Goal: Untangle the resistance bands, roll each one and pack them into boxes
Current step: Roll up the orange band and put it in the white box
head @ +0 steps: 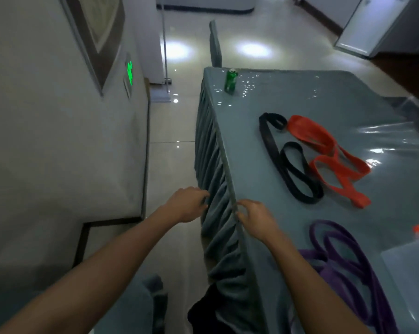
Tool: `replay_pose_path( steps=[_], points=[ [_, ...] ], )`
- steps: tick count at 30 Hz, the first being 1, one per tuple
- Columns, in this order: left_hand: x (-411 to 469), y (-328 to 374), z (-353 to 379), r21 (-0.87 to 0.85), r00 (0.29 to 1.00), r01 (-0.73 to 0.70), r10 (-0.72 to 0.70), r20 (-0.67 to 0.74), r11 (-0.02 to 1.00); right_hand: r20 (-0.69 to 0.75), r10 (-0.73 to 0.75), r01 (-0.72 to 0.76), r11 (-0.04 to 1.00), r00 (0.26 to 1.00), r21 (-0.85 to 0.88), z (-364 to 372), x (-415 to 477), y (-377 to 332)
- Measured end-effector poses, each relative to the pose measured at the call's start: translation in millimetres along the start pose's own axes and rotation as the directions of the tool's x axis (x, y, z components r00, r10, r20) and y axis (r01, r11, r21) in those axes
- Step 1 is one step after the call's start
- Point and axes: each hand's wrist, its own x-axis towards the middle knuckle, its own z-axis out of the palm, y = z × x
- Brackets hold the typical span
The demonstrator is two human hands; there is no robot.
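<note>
A black resistance band (285, 160) lies looped on the grey-blue table (288, 97), its far end tangled with a red band (329, 155) to its right. A purple band (343, 256) lies coiled nearer me at the lower right. My left hand (186, 203) hangs off the table's left side, fingers loosely curled against the pleated skirt. My right hand (254, 218) rests at the table's left edge, fingers curled loosely at the rim. Neither hand holds a band.
A green can (230, 81) stands at the far left corner of the table. A clear plastic container (410, 268) with an orange cap sits at the right edge. A chair back (215, 44) stands beyond the table. A wall runs along the left.
</note>
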Motion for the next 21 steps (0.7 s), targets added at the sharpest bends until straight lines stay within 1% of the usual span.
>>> replay_pose_path(
  steps=[5, 8, 11, 13, 17, 19, 21],
  points=[
    [88.8, 44.7, -5.1, 0.04, 0.993, -0.096, 0.093, 0.071, 0.995, -0.11, 0.159, -0.14, 0.976, 0.981, 0.166, -25.6, 27.6, 81.6],
    [130.5, 74.2, -4.1, 0.103, 0.982, -0.143, 0.129, 0.136, 0.984, -0.159, 0.222, -0.183, 0.956, 0.962, 0.231, -42.1, 39.6, 122.5],
    [167.6, 97.8, -6.8, 0.173, 0.962, -0.206, 0.166, 0.219, 0.963, -0.204, 0.308, -0.235, 0.919, 0.929, 0.316, -58.7, 36.3, 153.3],
    [194.0, 110.0, -10.7, 0.197, 0.949, -0.259, 0.211, 0.235, 0.946, -0.235, 0.356, -0.258, 0.895, 0.904, 0.363, -65.3, 32.6, 173.1],
    [241.0, 126.7, -10.1, 0.283, 0.916, -0.379, 0.314, 0.251, 0.881, -0.298, 0.457, -0.296, 0.84, 0.838, 0.456, -66.1, 27.0, 204.1],
    [260.7, 132.4, -8.1, 0.298, 0.884, -0.461, 0.4, 0.243, 0.836, -0.323, 0.512, -0.326, 0.812, 0.796, 0.484, -65.1, 26.4, 214.3],
    [281.2, 136.5, -5.7, 0.305, 0.841, -0.541, 0.496, 0.218, 0.784, -0.348, 0.54, -0.353, 0.807, 0.767, 0.474, -59.4, 28.3, 223.9]
  ],
)
